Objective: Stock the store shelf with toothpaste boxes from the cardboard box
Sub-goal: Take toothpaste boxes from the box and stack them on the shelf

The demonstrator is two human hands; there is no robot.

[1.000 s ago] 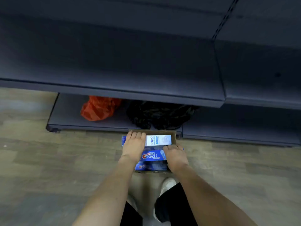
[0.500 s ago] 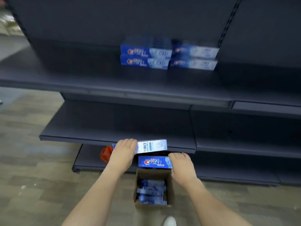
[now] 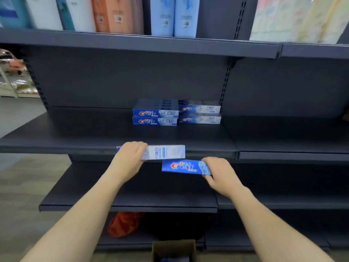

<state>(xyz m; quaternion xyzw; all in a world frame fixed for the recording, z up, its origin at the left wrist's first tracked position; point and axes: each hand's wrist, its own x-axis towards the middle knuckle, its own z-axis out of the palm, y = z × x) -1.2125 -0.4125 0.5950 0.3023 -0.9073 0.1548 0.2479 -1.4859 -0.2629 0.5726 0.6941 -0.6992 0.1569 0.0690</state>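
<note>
Since half a second earlier, both hands had risen from above the cardboard box to the front edge of the shelf. The left hand gripped a pale toothpaste box by its end, fingers curled over it; the right hand pinched a blue toothpaste box likewise. Each end-held box could have tipped, or knocked the stacked boxes askew.

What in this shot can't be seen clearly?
- Brown cardboard box: head view, cut off by the bottom edge; contents mostly unseen.
- Pale toothpaste box: its left end covered by the left hand.
- Tall packages on the top shelf: blurred, labels unreadable.
</note>
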